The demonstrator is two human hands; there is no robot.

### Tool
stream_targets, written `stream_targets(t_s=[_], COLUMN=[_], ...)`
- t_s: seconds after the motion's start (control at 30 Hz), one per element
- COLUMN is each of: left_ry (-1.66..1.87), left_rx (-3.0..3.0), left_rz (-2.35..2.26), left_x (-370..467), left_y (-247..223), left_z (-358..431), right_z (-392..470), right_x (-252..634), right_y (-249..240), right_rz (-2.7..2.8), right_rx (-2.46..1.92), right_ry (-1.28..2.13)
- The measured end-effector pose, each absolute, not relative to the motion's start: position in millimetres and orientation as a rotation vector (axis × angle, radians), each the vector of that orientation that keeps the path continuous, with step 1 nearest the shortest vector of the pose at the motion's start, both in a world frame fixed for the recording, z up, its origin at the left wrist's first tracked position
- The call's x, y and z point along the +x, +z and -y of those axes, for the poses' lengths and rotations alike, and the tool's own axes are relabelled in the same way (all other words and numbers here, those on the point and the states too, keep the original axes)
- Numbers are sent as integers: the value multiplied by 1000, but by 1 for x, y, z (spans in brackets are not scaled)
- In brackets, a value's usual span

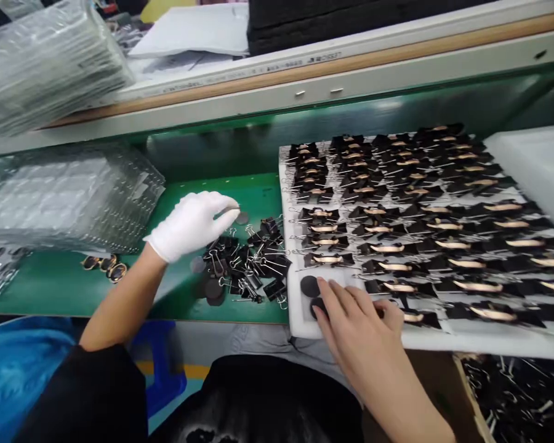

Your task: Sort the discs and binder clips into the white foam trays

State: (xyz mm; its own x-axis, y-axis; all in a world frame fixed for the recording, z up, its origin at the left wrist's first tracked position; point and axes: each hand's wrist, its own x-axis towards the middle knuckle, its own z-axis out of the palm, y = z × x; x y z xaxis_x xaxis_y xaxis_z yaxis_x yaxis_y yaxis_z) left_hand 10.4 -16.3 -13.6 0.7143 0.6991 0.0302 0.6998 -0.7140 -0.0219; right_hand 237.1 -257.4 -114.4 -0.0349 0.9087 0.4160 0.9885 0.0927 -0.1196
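My left hand (194,224), in a white glove, hovers over the green bench with thumb and forefinger closed in a pinch; what is between the tips, I cannot make out. A small grey disc (242,218) lies right by them. Below is a heap of black binder clips (249,261), with dark round discs (215,290) beside it. My bare right hand (357,317) rests at the front left corner of a white foam tray (300,323), thumb and forefinger around a black disc (317,304). Another black disc (310,286) touches the forefinger. Rows of clipped pieces (388,249) fill the tray.
Stacked clear plastic trays (69,197) stand at the left, with small gold-rimmed round pieces (106,266) in front. A shelf edge (268,92) runs across above the bench. At lower right is a box of binder clips (521,394); a blue stool (164,369) stands below.
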Motion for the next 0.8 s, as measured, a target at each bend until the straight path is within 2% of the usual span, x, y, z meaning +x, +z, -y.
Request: stream_targets(t_s=[0.13,0.23,0.4,0.6,0.8], left_ry=[347,240,199,-102,-532], left_rx=[-3064,-3150,-2965,-2896,-3170], left_rz=[1409,1430,1370,1313,1630], left_x=[-36,-53,-60,-67,-64], left_y=[-16,-25,-41,-41,-44], left_z=[-9,-6,3,-6,-3], right_z=[251,250,252,247,232], right_x=[243,246,251,256,230], right_y=[-117,-115,-111,-100,-94], right_rz=[2121,2161,2202,2143,1742], right_rx=[-1769,-1716,-1732,-1703,-1650], right_ry=[-216,-180,-30,119,150])
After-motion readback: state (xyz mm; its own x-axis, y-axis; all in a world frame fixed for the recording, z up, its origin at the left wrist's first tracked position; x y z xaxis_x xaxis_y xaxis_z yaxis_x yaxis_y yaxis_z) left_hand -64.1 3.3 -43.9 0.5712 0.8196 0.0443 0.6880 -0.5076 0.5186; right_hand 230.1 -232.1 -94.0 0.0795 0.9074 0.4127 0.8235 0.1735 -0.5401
